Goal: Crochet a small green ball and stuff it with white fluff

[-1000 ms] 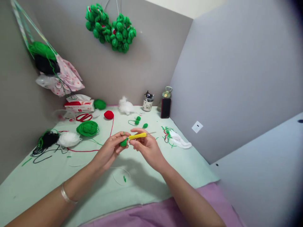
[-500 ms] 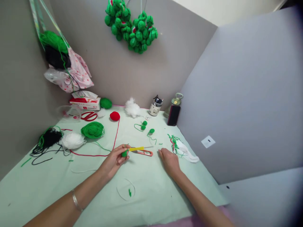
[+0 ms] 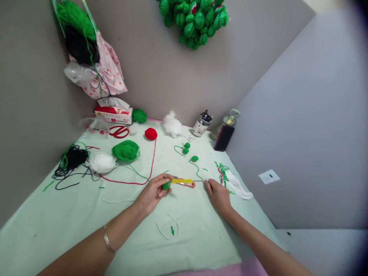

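My left hand (image 3: 156, 190) is closed around a small green crocheted ball (image 3: 166, 185), its fingertips pinched at the near end of a yellow-handled crochet hook (image 3: 182, 181). The hook points right, level above the table, and its thin metal shaft reaches the fingers of my right hand (image 3: 217, 194). Those fingers are pinched together at the shaft's end, hiding its tip. Just beneath the hook lie orange thread snips (image 3: 189, 185), partly covered by it. Beyond, three small green balls with yarn tails rest on the cloth, one of them (image 3: 194, 158) nearest the hook.
On the left are green yarn (image 3: 125, 150), white yarn (image 3: 102, 163), tangled black yarn (image 3: 71, 159) and a red ball (image 3: 151, 133). Stuffing (image 3: 172, 124), a jar (image 3: 201, 127) and a phone (image 3: 224, 138) stand behind. Yarn scraps (image 3: 222, 172) lie right. Crocheted pieces (image 3: 195, 23) hang above.
The view has swung, so things sit farther right and slightly higher. The gap between the hook's shaft and my right hand has closed; its fingers now meet the shaft's end.
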Motion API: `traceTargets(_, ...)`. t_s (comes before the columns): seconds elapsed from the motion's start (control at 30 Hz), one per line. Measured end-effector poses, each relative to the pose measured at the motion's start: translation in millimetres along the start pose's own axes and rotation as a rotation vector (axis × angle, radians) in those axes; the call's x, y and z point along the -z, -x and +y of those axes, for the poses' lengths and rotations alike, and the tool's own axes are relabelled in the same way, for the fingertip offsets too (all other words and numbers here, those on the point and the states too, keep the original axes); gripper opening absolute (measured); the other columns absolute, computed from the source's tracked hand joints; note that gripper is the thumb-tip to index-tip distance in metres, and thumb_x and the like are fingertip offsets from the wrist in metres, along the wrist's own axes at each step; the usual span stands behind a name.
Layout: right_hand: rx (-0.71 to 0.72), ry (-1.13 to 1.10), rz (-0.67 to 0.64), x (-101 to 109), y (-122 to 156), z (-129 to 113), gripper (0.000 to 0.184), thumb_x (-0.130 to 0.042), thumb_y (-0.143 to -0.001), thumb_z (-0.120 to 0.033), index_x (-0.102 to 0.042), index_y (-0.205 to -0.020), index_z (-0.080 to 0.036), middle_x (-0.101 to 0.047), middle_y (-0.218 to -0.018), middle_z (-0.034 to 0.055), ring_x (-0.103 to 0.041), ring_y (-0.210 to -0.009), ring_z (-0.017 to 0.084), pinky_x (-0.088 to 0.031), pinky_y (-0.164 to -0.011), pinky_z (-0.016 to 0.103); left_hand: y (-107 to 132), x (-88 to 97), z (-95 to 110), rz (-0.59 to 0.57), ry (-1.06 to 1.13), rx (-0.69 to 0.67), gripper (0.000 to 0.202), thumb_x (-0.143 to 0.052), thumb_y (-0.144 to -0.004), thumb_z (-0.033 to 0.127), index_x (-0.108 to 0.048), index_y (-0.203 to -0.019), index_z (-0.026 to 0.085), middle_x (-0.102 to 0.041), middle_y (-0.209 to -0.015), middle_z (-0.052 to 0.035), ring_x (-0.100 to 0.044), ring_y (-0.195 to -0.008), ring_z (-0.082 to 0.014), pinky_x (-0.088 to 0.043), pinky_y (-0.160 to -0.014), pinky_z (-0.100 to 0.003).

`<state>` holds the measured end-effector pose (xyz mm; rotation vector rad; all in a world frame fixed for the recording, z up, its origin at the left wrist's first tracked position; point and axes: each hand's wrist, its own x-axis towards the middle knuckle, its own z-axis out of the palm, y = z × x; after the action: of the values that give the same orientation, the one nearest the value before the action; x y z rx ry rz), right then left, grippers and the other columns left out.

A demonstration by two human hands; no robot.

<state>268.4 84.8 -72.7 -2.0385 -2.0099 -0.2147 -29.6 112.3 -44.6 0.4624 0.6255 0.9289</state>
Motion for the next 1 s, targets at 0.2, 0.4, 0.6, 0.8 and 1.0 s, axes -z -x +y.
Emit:
traceTargets(0.2, 0.006, -0.028, 0.015, 1.2, -5.0, -5.6, 0.06, -0.027, -0.105, -0.056, -0.06, -0.069, -0.021, -0.067, -0.06, 0.005, -0.059, -0.052, 0.018, -0.032, -0.055, 0.028, 1.3, 2.0, -2.0, 0.01, 0.024, 0.013, 0.012, -0.077, -0.078, 0.022, -0.074, -0.085, 0.013, -0.062, -0.066, 0.0042, -0.032, -0.04, -0.0004, -0.05, -0.069, -0.023)
traceTargets(0.4, -0.058, -0.016, -0.051, 1.4, -11.9, -7.9, 0.051, -0.032, -0.104, -0.046, -0.059, -0.069, -0.02, -0.068, -0.065, 0.0052, -0.062, -0.059, 0.017, -0.033, -0.059, 0.028, 5.4, -0.3, -6.9, 0.038, 0.058, 0.119, 0.017, -0.081, -0.077, 0.027, -0.073, -0.088, 0.015, -0.064, -0.067, 0.0057, -0.032, -0.04, 0.0008, -0.051, -0.074, -0.022)
traceTargets(0.6, -0.128, 0.01, -0.126, 6.8, -11.1, -11.9, 0.041, -0.038, -0.103, -0.035, -0.062, -0.073, -0.02, -0.071, -0.076, 0.0059, -0.063, -0.069, 0.016, -0.03, -0.062, 0.029, 5.4, -5.4, 1.8, 0.074, 0.033, 0.22, 0.022, -0.086, -0.072, 0.024, -0.073, -0.088, 0.016, -0.066, -0.064, 0.0068, -0.032, -0.037, 0.0011, -0.055, -0.078, -0.025)
traceTargets(0.8, -0.016, 0.038, -0.2, 28.5, -32.3, -0.4, 0.031, -0.05, -0.099, -0.027, -0.062, -0.072, -0.021, -0.07, -0.072, 0.0037, -0.06, -0.063, 0.016, -0.024, -0.059, 0.03, 5.8, -6.5, 3.2, 0.138, 0.015, 0.22, 0.014, -0.081, -0.078, 0.016, -0.074, -0.09, 0.015, -0.066, -0.064, 0.0043, -0.034, -0.037, 0.0018, -0.058, -0.08, -0.025)
traceTargets(1.0, 0.087, 0.002, -0.108, 25.6, -96.5, 31.7, 0.034, -0.044, -0.103, -0.033, -0.064, -0.078, -0.022, -0.07, -0.073, 0.0049, -0.059, -0.062, 0.018, -0.019, -0.06, 0.033, 3.3, -5.7, -0.7, 0.138, -0.094, 0.193, 0.008, -0.08, -0.084, 0.021, -0.076, -0.088, 0.015, -0.06, -0.064, 0.0038, -0.035, -0.042, -0.0014, -0.056, -0.075, -0.025)
